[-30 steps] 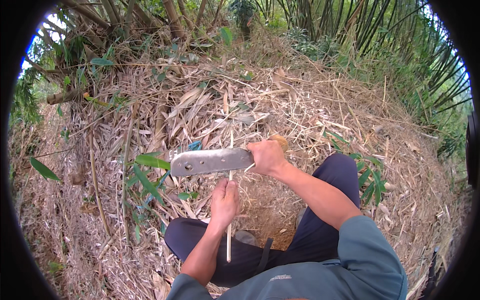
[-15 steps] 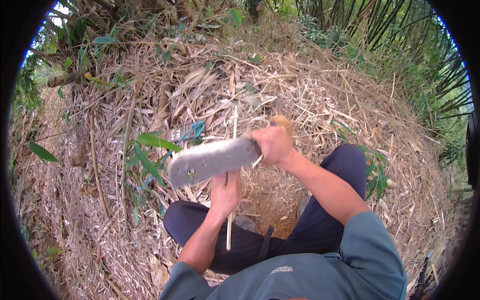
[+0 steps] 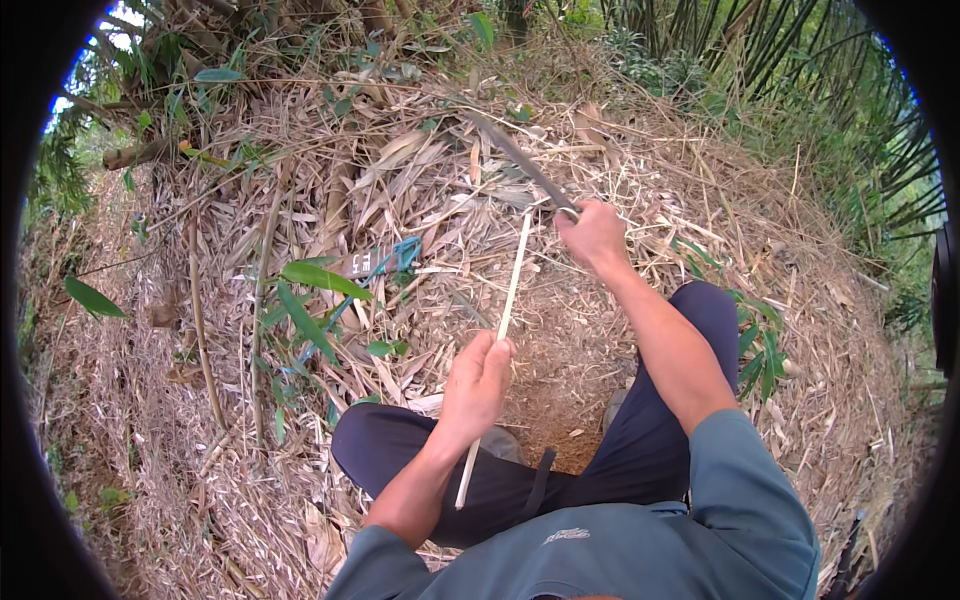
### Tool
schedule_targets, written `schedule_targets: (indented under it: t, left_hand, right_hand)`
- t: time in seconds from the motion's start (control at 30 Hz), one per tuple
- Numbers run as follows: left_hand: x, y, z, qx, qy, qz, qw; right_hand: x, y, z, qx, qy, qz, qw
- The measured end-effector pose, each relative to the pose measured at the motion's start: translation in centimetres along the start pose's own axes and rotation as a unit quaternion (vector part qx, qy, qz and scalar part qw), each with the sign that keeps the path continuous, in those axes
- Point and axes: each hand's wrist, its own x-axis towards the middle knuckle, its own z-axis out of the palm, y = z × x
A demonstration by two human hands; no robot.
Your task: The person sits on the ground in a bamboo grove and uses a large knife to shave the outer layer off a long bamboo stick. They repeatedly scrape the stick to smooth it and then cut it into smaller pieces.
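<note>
Nearest, at 6 o'clock: grey-blue sleeves and dark trousers (image 3: 640, 470), knees spread over bare earth. Just above, left hand (image 3: 478, 385) closed around a thin pale bamboo strip (image 3: 510, 290), fingers wrapped tight, strip running upright from below the wrist toward 12 o'clock. Further out, at 1 o'clock from that hand, right hand (image 3: 593, 237) fisted on the handle of a long dark blade (image 3: 520, 160), blade angled up and away toward 11 o'clock, edge-on to the camera, apparently clear of the strip's top end. Beyond, a bank of dry bamboo leaves and husks (image 3: 300, 200), a blue-green object (image 3: 395, 258) lying at 10 o'clock of the strip, green stems along the far rim.

Judging from the pose, shaving or splitting the strip. To do it well: keep the left grip firm and low, well beneath the blade's path; bring the edge down along the grain, away from fingers and knees; shallow, controlled strokes rather than hard chops.

Hard to make out: the blade's edge and width, seen thin-on; the handle, buried in the fist; the strip's lower end against the trousers; the blue-green object's kind, half covered by leaves.
</note>
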Motion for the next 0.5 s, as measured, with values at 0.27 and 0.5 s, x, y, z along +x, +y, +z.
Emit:
schedule_targets:
  t: [0.27, 0.5]
  left_hand:
    - [2.5, 0.0, -1.9, -0.132, 0.049, -0.026, 0.99]
    - [2.4, -3.0, -2.4, -0.07, 0.076, 0.0, 0.995]
  right_hand:
    - [-6.1, -1.9, 2.1, -0.051, 0.037, -0.345, 0.936]
    - [-6.8, -1.8, 2.5, -0.08, 0.034, -0.419, 0.904]
